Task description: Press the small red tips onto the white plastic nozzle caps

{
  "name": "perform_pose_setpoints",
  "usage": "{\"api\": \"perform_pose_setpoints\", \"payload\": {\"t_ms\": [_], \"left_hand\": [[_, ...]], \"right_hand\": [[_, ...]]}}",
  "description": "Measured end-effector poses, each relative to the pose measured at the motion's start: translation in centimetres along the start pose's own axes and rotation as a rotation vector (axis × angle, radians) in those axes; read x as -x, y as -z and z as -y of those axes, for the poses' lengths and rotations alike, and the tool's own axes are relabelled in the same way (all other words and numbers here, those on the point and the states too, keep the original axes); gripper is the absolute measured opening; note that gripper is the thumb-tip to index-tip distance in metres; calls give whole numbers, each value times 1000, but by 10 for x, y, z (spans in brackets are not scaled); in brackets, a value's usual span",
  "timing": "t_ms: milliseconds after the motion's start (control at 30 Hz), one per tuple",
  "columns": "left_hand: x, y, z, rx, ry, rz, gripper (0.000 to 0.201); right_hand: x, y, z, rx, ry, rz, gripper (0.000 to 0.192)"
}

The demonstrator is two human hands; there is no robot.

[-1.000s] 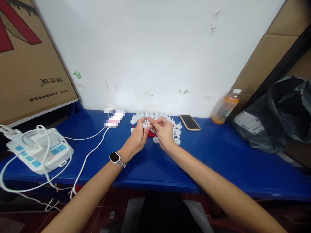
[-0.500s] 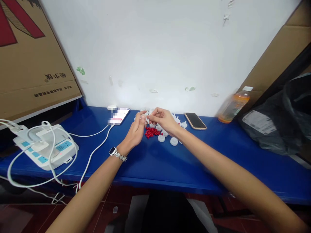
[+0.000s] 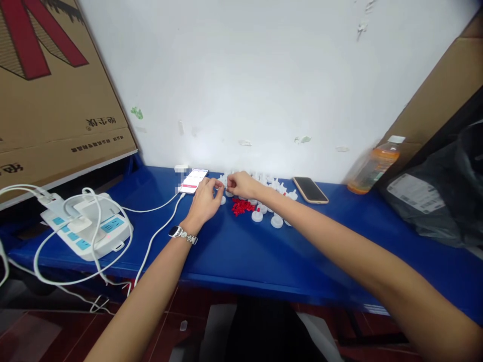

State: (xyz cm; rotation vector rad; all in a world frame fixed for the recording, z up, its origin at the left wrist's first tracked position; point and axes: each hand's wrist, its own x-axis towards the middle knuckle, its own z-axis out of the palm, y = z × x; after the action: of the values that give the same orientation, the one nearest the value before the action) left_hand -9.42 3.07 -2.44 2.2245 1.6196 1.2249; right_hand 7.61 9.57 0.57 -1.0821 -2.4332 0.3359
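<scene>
My left hand (image 3: 206, 199) is over the back of the blue table, its fingers curled in with the tips close together. Whatever they hold, if anything, is hidden. A white plastic piece (image 3: 223, 200) shows just beside its thumb. My right hand (image 3: 243, 185) faces it a short gap away, fingers closed in a pinch whose content is too small to make out. Under and behind the right hand spreads a group of white nozzle caps (image 3: 276, 221). In front of it lies a pile of small red tips (image 3: 242, 206). One white cap with a red tip (image 3: 257, 216) stands upright beside the pile.
A charging phone (image 3: 194, 181) lies left of my hands, another phone (image 3: 310, 190) to the right. A white power strip (image 3: 88, 229) with looping cables sits at the left. An orange drink bottle (image 3: 373, 166) and a dark plastic bag (image 3: 426, 196) are at the right. A white wall (image 3: 245, 90) rises behind.
My hands have moved apart, leaving a small gap between the fingertips. The left hand is lower and nearer the charging phone. The whole view has shifted slightly.
</scene>
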Motion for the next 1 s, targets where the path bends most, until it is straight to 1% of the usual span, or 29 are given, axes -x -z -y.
{"api": "perform_pose_setpoints", "payload": {"t_ms": [100,267,300,367,433,467,567,633,700,767,867,933,1000], "left_hand": [[1,0,0,-20,-2,23,16],[1,-1,1,-51,-8,40,16],[2,0,1,-57,-5,46,16],[2,0,1,-67,5,56,16],[3,1,0,-72,15,61,15],[3,1,1,-73,19,64,15],[2,0,2,-77,27,74,15],[2,0,3,-83,33,75,16],[2,0,2,-85,26,63,17],[3,1,-1,-83,-9,34,18],[5,6,-8,-82,-110,11,28],[6,10,-12,-80,-178,36,36],[8,12,-15,-68,-218,80,38]], "right_hand": [[2,4,5,2,-12,47,7],[11,16,11,14,-56,130,6],[12,18,11,23,-60,120,7],[11,19,10,55,-73,51,16],[6,17,8,115,-114,-16,21],[2,15,7,154,-144,-25,22],[-12,8,6,236,-215,19,17],[-18,5,6,240,-224,37,10],[-19,6,7,228,-221,35,8],[-13,9,9,203,-204,-7,11],[7,17,15,81,-141,-154,13],[25,21,20,-48,-92,-224,13],[42,22,27,-165,-83,-233,14]]}}
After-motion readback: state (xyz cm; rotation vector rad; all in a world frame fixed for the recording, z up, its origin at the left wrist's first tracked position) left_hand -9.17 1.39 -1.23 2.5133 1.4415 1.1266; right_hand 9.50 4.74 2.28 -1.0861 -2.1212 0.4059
